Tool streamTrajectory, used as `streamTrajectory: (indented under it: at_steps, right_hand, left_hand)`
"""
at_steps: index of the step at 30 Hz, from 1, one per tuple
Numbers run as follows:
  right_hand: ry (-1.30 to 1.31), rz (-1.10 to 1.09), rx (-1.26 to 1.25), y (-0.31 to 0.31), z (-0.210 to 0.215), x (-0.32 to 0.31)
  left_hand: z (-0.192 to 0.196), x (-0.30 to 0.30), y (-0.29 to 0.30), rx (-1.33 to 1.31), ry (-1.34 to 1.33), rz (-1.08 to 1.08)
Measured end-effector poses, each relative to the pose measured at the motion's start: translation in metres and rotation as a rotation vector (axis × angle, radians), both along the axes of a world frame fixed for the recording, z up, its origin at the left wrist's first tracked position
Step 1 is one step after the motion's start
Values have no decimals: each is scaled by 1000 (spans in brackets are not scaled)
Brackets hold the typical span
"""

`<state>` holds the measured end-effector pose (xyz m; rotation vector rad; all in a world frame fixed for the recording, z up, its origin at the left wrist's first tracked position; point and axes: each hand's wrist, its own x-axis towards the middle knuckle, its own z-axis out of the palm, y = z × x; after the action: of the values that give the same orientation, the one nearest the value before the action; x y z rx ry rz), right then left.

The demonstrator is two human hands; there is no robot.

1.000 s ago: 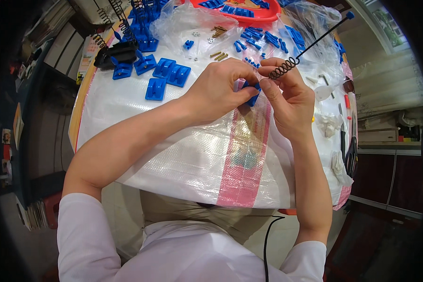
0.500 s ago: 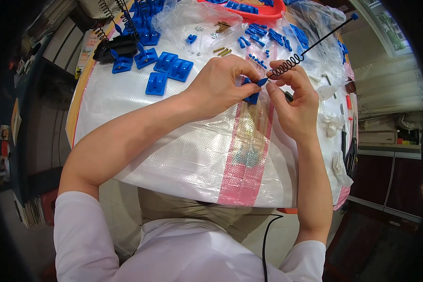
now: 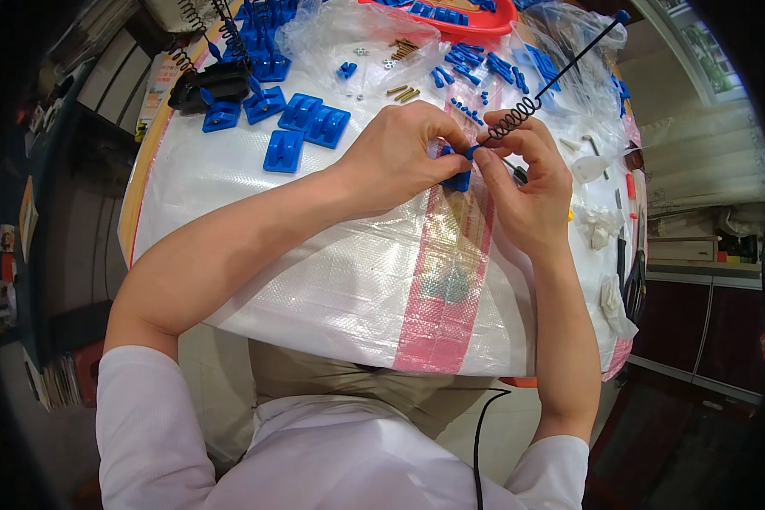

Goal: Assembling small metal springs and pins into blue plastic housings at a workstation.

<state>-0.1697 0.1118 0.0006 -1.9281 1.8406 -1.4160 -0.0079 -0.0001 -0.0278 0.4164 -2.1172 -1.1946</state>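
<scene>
A blue plastic base, well inward of the table surface's near edge, is being pinched by the left hand; the right hand is pinching a black coiled rod low down, seemingly aligning both, which is calling for steadiness.

The blue base appears smooth, glossy plastic, the coiled rod dark metal, the screws brass-toned metal, the basin glossy red plastic, the sheet shiny woven plastic, and the crumpled tissue matt, rough paper.
</scene>
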Motion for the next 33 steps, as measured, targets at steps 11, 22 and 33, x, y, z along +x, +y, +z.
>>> streamTrajectory:
  at_steps: [11,22,33]
  right_hand:
    - [2,-9,9,0,2,4]
    - [-22,2,-28,-1,-3,3]
    - [-36,24,-39,-2,-7,1]
  left_hand:
    - [2,1,0,20,-21,-19]
    - [4,-2,1,48,-15,5]
    - [7,-2,2,86,-29,-8]
